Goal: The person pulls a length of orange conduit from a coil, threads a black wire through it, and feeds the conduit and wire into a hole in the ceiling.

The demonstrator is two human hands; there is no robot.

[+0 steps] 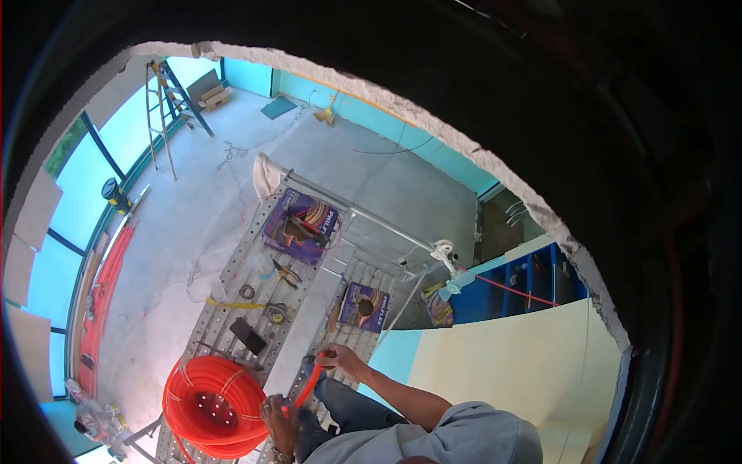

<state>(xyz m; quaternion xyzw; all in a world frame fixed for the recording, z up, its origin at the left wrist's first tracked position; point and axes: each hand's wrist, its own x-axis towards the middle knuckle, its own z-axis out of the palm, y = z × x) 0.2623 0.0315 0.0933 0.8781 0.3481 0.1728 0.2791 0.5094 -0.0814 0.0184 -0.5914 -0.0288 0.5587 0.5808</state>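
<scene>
An orange flexible tube [311, 385] runs between my two hands. My right hand [338, 360] is closed around its upper end. Lower down, my left hand [280, 424], with a watch on the wrist, is closed on the same tube. Beside my left hand lies a large tied coil of orange tubing [182, 417] on the perforated metal platform [239, 255]. A dark flat object, possibly a phone [247, 336], sits above the coil. My jeans and shoe show between my arms.
On the platform are pliers [287, 274], a tape measure [275, 312], a tape roll [246, 291] and two purple boxes [282, 232]. A metal rail [379, 223] borders it. A broken ceiling edge [464, 147] surrounds the view. Below stand a stepladder [171, 100] and blue shelves [495, 290].
</scene>
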